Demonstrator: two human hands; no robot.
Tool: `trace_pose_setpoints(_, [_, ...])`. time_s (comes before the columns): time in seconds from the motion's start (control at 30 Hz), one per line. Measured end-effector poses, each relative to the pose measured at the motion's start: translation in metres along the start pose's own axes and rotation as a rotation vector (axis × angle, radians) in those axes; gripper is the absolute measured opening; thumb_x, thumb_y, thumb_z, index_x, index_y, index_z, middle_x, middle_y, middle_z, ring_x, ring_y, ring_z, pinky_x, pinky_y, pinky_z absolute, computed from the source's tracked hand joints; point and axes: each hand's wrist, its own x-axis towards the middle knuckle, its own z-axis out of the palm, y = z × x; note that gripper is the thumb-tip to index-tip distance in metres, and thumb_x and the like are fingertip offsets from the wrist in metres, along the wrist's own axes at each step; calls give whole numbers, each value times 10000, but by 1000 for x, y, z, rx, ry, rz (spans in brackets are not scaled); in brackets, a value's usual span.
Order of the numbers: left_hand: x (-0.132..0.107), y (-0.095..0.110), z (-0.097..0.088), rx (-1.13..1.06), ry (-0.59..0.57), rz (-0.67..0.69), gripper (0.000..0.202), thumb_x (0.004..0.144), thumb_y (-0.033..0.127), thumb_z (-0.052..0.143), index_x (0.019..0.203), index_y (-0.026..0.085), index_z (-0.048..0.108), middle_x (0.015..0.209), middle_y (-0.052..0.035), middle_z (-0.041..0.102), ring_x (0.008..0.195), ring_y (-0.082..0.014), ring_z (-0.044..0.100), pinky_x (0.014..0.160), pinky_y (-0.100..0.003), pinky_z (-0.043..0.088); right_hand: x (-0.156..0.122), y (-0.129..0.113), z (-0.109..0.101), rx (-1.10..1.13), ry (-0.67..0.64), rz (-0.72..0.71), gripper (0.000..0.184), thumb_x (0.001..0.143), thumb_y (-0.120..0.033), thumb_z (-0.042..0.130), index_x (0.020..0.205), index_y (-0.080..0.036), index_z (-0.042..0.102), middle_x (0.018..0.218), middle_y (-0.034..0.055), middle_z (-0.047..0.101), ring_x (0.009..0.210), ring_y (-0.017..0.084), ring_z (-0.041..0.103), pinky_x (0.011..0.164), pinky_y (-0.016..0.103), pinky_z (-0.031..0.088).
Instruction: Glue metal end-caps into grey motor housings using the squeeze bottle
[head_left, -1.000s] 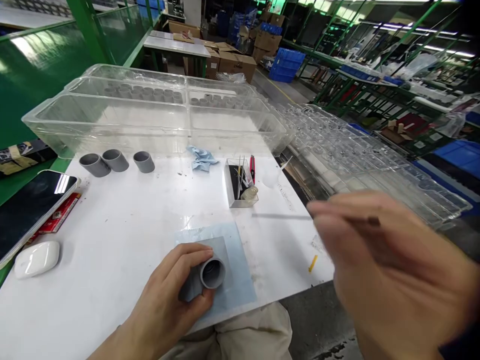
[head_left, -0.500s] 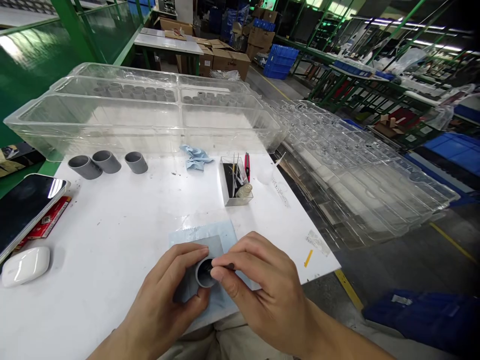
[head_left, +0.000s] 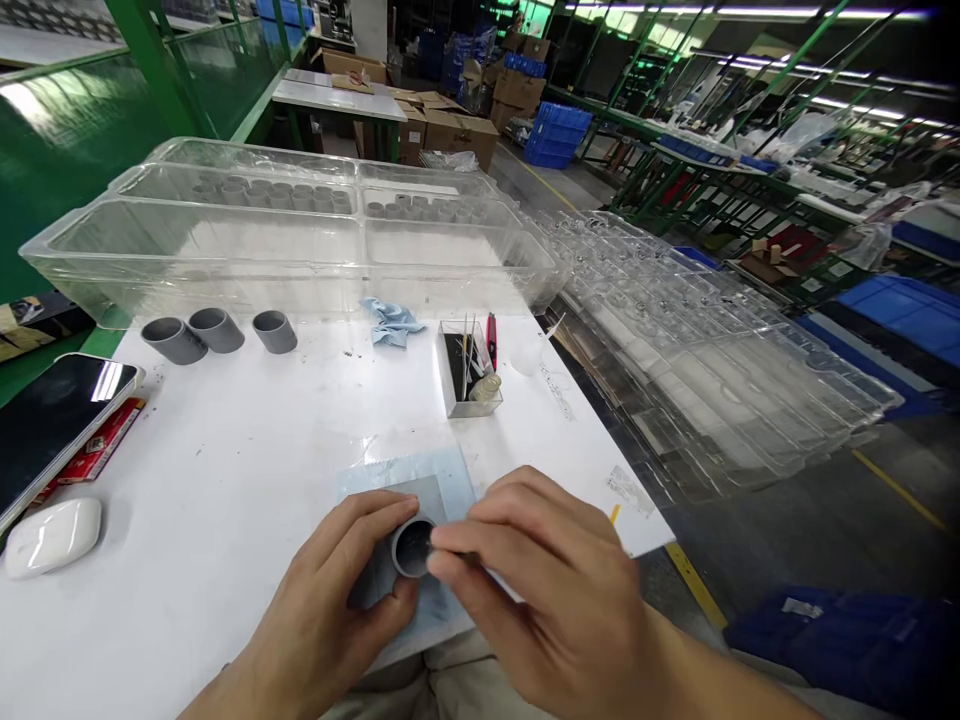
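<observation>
A short grey tube has its round opening turned up toward me. My left hand is closed around it, thumb and index finger on opposite sides. At the tube's right rim, my right hand pinches a thin dark stick-like tool; its tip is hidden, so its kind does not show. Beneath the tube lie a grey square pad and a light blue cloth. Farther back on the left stand three similar tubes, among them a grey tube.
A clear open box holds tweezers and a small bottle. Beside it lie a red cutter and a crumpled blue cloth. Large clear trays with several tubes stand behind. A phone and white mouse lie left.
My right hand has shifted slightly right, drawing the dark tool back toward the tube's right rim. My left hand and the tube stay in place. The view has tilted slightly.
</observation>
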Motion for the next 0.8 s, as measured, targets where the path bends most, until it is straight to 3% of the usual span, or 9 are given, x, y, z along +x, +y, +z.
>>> trace_pose_setpoints(0.13, [0,3,-1,-13,-5,-78,505,928,119,611,1381,319,517,1279,-45,677,1167,-213,691,988,-336,585,10,13,-30,-42,215,23,202,867,-51,740,1022,-181,749,834,34,730,758,164,671,656,310,559])
trace_pose_setpoints(0.23, [3,7,-6,47,11,-184,426,950,237,615,1355,338,525,1275,-40,687,1150,-241,697,972,-380,598,21,44,-40,-229,401,3,180,884,-84,746,988,-230,753,867,28,756,786,185,692,696,336,556])
trace_pose_setpoints(0.3, [7,9,-13,136,5,-199,435,966,300,603,1389,333,510,1292,-58,676,1160,-258,690,950,-390,610,29,65,-39,-299,434,31,102,923,-144,720,951,-236,755,881,36,768,816,201,705,754,362,563])
trace_pose_setpoints(0.43, [16,15,-29,396,-95,-29,524,955,270,612,1460,303,475,1151,-71,717,1055,-271,722,797,-357,637,37,92,-29,-360,296,166,173,997,-285,635,906,-206,759,894,67,772,879,221,702,821,373,546])
trace_pose_setpoints(0.57, [23,23,-38,623,-189,110,476,892,180,616,1357,276,583,1011,-66,748,855,-295,742,686,-410,622,33,97,-23,-352,132,274,178,986,-341,661,978,-205,775,890,46,773,838,210,705,773,340,518])
trace_pose_setpoints(0.67, [22,25,-39,723,-273,75,542,825,100,576,1332,282,638,959,-76,732,777,-301,726,652,-430,603,23,98,-26,-326,113,347,230,986,-400,655,1084,-214,749,879,26,765,819,198,712,727,313,510])
trace_pose_setpoints(0.73, [14,20,-42,736,-314,31,555,793,104,586,1291,329,679,899,-62,709,723,-290,711,623,-412,583,17,103,-31,-319,131,403,233,997,-416,624,1038,-213,731,876,27,759,824,198,714,710,308,506])
trace_pose_setpoints(0.8, [-2,10,-52,698,-263,5,484,798,163,626,1215,390,717,894,-48,706,692,-269,706,597,-374,566,11,113,-37,-320,147,463,230,997,-419,607,968,-214,705,867,24,757,803,196,715,690,307,501])
